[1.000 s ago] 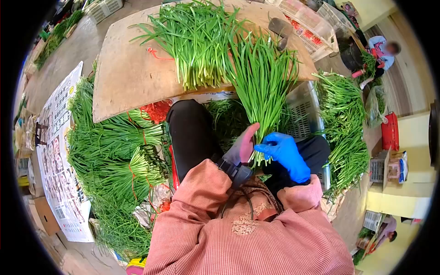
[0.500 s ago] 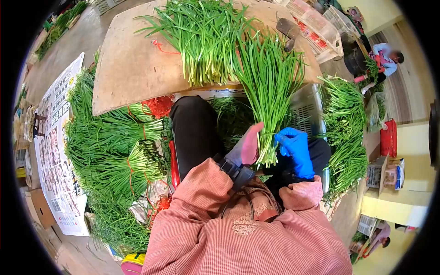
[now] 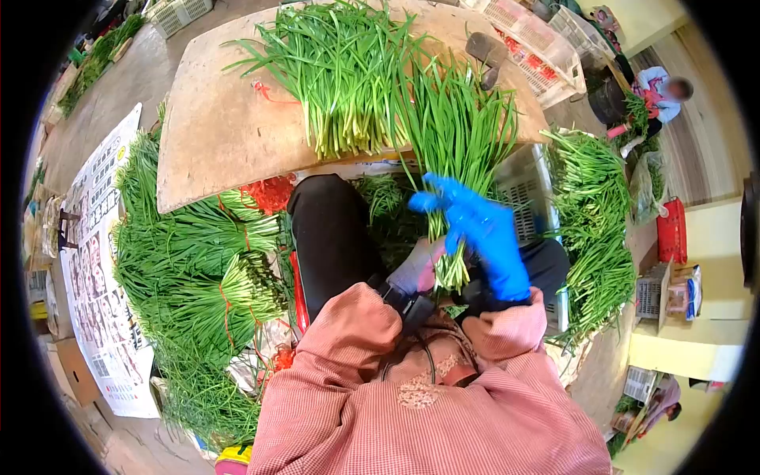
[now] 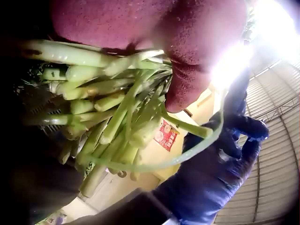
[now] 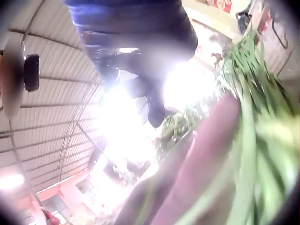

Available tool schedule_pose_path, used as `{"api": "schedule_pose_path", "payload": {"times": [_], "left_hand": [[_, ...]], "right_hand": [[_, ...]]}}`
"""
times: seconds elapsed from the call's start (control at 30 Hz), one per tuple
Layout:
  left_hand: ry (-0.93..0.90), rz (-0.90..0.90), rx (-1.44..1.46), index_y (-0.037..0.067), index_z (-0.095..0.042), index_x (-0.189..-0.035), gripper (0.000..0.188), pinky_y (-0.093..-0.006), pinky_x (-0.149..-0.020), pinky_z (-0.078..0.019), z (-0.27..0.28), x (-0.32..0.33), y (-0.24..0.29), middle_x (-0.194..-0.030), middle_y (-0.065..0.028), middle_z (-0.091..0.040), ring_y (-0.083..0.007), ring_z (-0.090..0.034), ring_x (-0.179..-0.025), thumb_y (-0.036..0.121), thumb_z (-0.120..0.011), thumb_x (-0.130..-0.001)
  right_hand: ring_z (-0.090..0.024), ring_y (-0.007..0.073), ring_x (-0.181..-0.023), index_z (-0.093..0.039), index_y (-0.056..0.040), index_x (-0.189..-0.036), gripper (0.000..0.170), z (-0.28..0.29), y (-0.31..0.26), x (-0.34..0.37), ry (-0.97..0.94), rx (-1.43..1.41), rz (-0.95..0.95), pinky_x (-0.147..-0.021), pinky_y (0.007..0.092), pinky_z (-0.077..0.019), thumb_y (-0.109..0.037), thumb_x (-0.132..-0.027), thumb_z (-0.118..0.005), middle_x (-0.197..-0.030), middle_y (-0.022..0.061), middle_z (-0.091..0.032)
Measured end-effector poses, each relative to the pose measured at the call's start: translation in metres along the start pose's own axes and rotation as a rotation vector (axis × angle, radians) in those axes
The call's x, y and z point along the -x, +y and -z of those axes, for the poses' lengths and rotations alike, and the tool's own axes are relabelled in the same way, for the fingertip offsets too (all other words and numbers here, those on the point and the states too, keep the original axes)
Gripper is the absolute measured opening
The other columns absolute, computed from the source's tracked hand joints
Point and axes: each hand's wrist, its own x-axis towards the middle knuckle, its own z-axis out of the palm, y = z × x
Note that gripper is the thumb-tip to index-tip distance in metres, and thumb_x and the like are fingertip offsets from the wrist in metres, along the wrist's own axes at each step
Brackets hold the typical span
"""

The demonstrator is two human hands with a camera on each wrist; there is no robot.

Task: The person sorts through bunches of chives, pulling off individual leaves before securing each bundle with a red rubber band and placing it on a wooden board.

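Note:
My left hand (image 3: 419, 265), in a pinkish-purple glove, grips a bunch of garlic chives (image 3: 459, 131) low on its stems. The bunch slants away from me, its leafy tops over the board edge and its pale cut ends (image 4: 112, 103) below the hand. My right hand (image 3: 479, 233), in a blue glove, reaches across the front of the stems, blurred. In the left wrist view, a single chive blade (image 4: 187, 154) loops out from the stems to its fingers, which pinch it; the exact grip is partly lost in glare.
A wooden board (image 3: 229, 119) ahead bears a loose pile of chives (image 3: 336, 71) and a dark metal block (image 3: 485, 49). Tied chive bundles (image 3: 214, 229) lie at left. More greens (image 3: 594, 229) lie at right, beside a plastic crate (image 3: 526, 186). Another person (image 3: 659, 95) sits at far right.
My right hand has moved from the right side of the stems up and left across their front. The left hand keeps its grip on the bunch.

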Motion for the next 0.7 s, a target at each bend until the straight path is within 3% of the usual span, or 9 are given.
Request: {"api": "schedule_pose_path", "payload": {"times": [0.03,0.1,0.17,0.23,0.27,0.33,0.43,0.6,0.7], "left_hand": [[0.108,-0.028,-0.172,0.006,-0.054,-0.110,0.038,-0.0345,-0.065,-0.0531,-0.004,0.004,0.001,-0.096,-0.0066,-0.061,-0.0180,-0.061,-0.080,0.031,-0.062,-0.084],[0.023,0.001,-0.110,0.007,-0.053,-0.112,0.041,-0.0349,-0.069,-0.0532,0.004,-0.001,0.000,-0.097,-0.0067,-0.060,-0.0182,-0.060,-0.085,0.034,-0.062,-0.083],[0.052,-0.013,-0.070,0.006,-0.053,-0.114,0.040,-0.0356,-0.074,-0.0523,0.006,-0.004,-0.002,-0.099,-0.0080,-0.061,-0.0195,-0.060,-0.089,0.031,-0.062,-0.084],[0.083,-0.028,-0.029,0.004,-0.053,-0.115,0.039,-0.0362,-0.080,-0.0513,-0.005,0.001,-0.001,-0.100,-0.0093,-0.061,-0.0209,-0.060,-0.093,0.028,-0.061,-0.085],[0.086,-0.122,-0.134,0.004,-0.051,-0.116,0.040,-0.0370,-0.081,-0.0511,-0.013,0.006,-0.001,-0.100,-0.0097,-0.060,-0.0215,-0.059,-0.093,0.029,-0.060,-0.086],[0.097,-0.210,-0.238,0.003,-0.050,-0.117,0.041,-0.0379,-0.082,-0.0508,-0.010,0.006,-0.004,-0.100,-0.0101,-0.060,-0.0222,-0.059,-0.094,0.030,-0.058,-0.087],[-0.169,-0.033,0.068,0.003,-0.047,-0.118,0.047,-0.0374,-0.076,-0.0518,0.006,-0.007,-0.003,-0.096,-0.0121,-0.061,-0.0239,-0.062,-0.083,0.041,-0.043,-0.092],[-0.020,-0.065,0.072,0.006,-0.050,-0.112,0.046,-0.0363,-0.069,-0.0525,-0.002,-0.005,-0.007,-0.080,-0.0089,-0.060,-0.0208,-0.061,-0.071,0.046,-0.038,-0.093],[-0.116,-0.074,0.065,0.006,-0.050,-0.115,0.046,-0.0365,-0.069,-0.0525,0.000,-0.005,-0.005,-0.080,-0.0083,-0.060,-0.0206,-0.061,-0.071,0.045,-0.038,-0.093]], "right_hand": [[-0.052,0.0061,-0.060,-0.051,-0.0021,-0.123,0.037,0.010,-0.003,-0.007,0.032,-0.054,0.051,-0.057,0.0201,-0.0449,-0.016,-0.089,-0.054,-0.104,0.0080,-0.065],[-0.055,0.0065,-0.061,-0.054,-0.0001,-0.119,0.035,0.029,-0.019,-0.010,0.112,0.051,0.129,-0.058,0.0205,-0.0453,-0.017,-0.089,-0.054,-0.104,0.0095,-0.065],[-0.056,0.0073,-0.057,-0.062,0.0002,-0.105,0.026,0.040,-0.007,-0.010,0.195,0.068,0.163,-0.052,0.0206,-0.0440,-0.019,-0.089,-0.055,-0.091,0.0091,-0.067],[-0.056,0.0084,-0.051,-0.066,-0.0015,-0.087,0.023,0.054,0.010,-0.005,0.137,0.290,-0.228,-0.045,0.0214,-0.0411,-0.023,-0.088,-0.058,-0.071,0.0064,-0.066],[-0.053,0.0090,-0.046,-0.064,-0.0018,-0.076,0.026,0.050,0.020,0.000,0.123,0.331,-0.266,-0.040,0.0227,-0.0382,-0.026,-0.085,-0.062,-0.059,0.0032,-0.060],[-0.054,0.0090,-0.047,-0.063,-0.0013,-0.076,0.025,0.041,0.038,0.006,0.064,0.449,-0.419,-0.042,0.0225,-0.0412,-0.026,-0.080,-0.068,-0.059,0.0042,-0.060],[-0.055,0.0095,-0.049,-0.062,0.0006,-0.078,0.024,0.041,0.056,0.009,0.029,0.591,-0.492,-0.044,0.0229,-0.0437,-0.022,-0.077,-0.070,-0.060,0.0041,-0.059],[-0.058,0.0106,-0.050,-0.061,0.0021,-0.084,0.020,0.050,0.066,0.016,0.066,0.466,-0.411,-0.045,0.0225,-0.0446,-0.016,-0.080,-0.067,-0.062,0.0047,-0.059],[-0.058,0.0113,-0.049,-0.061,0.0010,-0.085,0.016,0.053,0.072,0.016,0.059,0.417,-0.407,-0.044,0.0224,-0.0440,-0.014,-0.081,-0.065,-0.062,0.0055,-0.060]]}}
